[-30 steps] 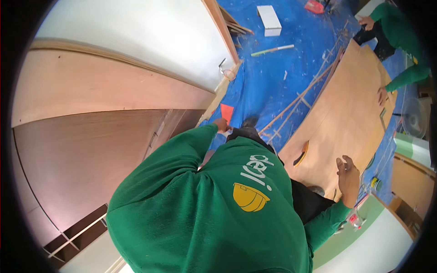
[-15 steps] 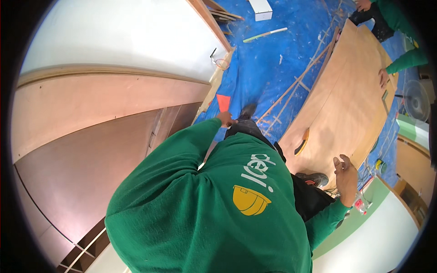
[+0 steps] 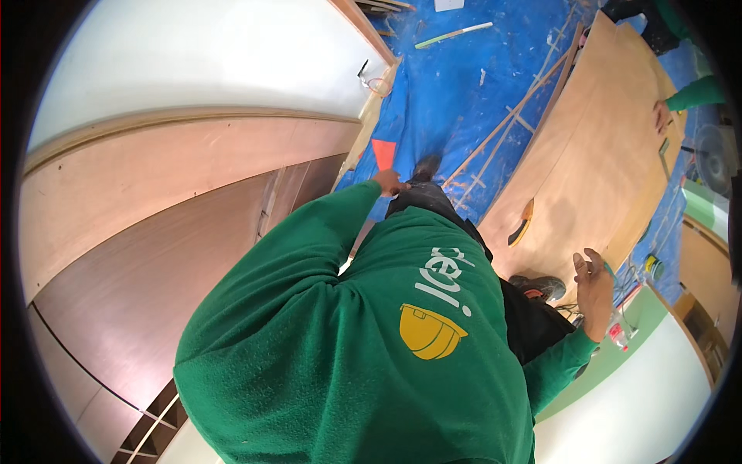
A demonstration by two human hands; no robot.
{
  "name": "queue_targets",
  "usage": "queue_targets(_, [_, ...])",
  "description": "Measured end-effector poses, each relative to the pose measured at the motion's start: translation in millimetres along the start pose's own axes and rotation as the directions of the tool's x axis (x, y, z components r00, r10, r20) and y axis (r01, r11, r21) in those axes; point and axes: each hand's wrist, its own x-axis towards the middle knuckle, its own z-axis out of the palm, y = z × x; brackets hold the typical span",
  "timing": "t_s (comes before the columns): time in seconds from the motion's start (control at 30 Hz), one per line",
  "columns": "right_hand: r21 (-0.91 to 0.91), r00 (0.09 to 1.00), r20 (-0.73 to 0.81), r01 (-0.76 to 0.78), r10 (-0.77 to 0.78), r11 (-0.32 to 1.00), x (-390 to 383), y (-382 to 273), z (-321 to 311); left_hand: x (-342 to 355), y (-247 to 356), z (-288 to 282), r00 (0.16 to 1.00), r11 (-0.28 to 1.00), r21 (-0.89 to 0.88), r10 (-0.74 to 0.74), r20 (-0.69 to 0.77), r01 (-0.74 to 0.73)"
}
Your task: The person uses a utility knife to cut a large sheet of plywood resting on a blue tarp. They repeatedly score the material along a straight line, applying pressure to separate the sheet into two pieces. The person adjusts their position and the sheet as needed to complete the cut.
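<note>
My left hand is beside my dark trouser leg; whether it grips anything is unclear. A red flat piece lies just beyond it on the blue floor sheeting. On the right, my right hand hangs with loosely bent, parted fingers and nothing visible in it, over the near end of a large plywood sheet. A yellow-and-black curved tool lies on that sheet, and my shoe is at its near edge.
A co-worker's hand rests on the sheet's right edge. Wood strips lie beside it. Cabinet panels and a white board line the left. A fan, small tub and plastic bottle are at right.
The view has shifted, so the floor and sheet sit higher in the picture. My left hand appears higher, still by my leg; my right hand is slightly higher, fingers still loosely parted.
</note>
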Motion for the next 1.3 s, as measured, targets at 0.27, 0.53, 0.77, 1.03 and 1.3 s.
queue_targets(0.27, [-0.057, 1.0, -0.001, -0.025, 0.025, 0.998, 1, 2, 1, 11, 1, 10, 0.985, 0.973, -0.154, -0.169, 0.042, 0.173])
queue_targets(0.53, [-0.064, 1.0, 0.02, -0.004, 0.006, 0.998, -2, -7, 5, 2, -1, 2, 0.982, 0.968, -0.167, -0.183, 0.037, 0.187])
queue_targets(0.77, [-0.107, 0.996, -0.053, 0.06, -0.066, 0.992, -5, 10, 16, 1, -2, 0, 0.984, 0.974, -0.142, -0.178, -0.011, 0.174])
queue_targets(1.03, [-0.044, 0.985, -0.115, 0.122, -0.126, 0.992, -4, -17, 5, 8, -93, 35, 0.983, 0.979, -0.201, -0.009, -0.186, -0.029])
queue_targets(1.3, [0.069, 0.982, -0.189, 0.002, 0.011, 0.998, -37, -14, 8, 26, -35, 6, 0.971, 0.98, -0.139, 0.164, 0.176, -0.14])
